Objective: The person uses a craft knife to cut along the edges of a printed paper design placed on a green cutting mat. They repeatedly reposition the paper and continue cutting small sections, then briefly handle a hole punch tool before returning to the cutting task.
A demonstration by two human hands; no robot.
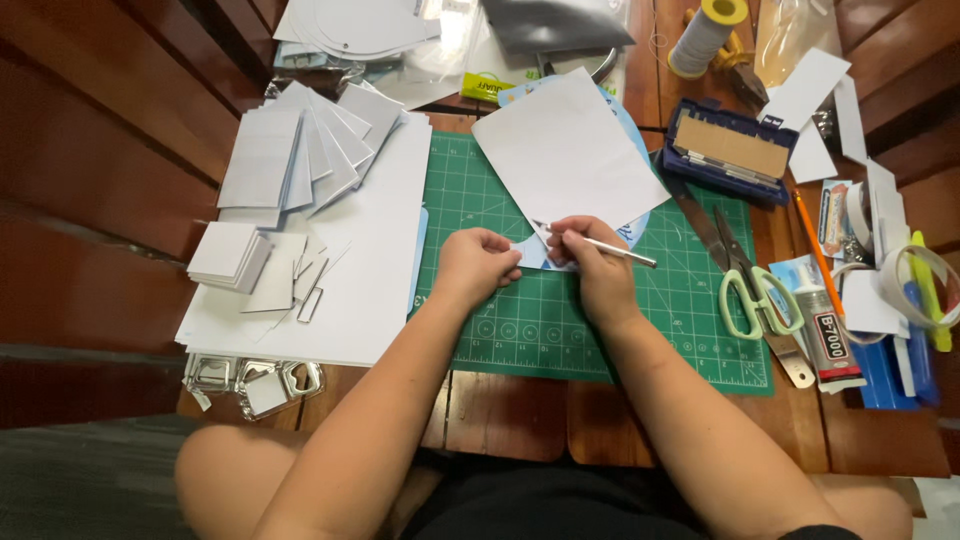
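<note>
My left hand (476, 262) pinches a small pale paper piece (533, 253) over the green cutting mat (520, 330). My right hand (590, 262) grips a thin silver craft knife (622, 251), its tip at the same paper piece. The two hands nearly touch at the mat's middle. A white paper sheet (565, 150) lies tilted just beyond them, over a blue-edged round piece (637, 225).
Stacks of white cards (290, 150) and a large white sheet (350, 290) lie left of the mat. Green-handled scissors (745, 280), a glue tube (828, 335), a pencil (815, 250), tape rolls (925, 285), a blue box (728, 150) and a thread spool (705, 35) crowd the right.
</note>
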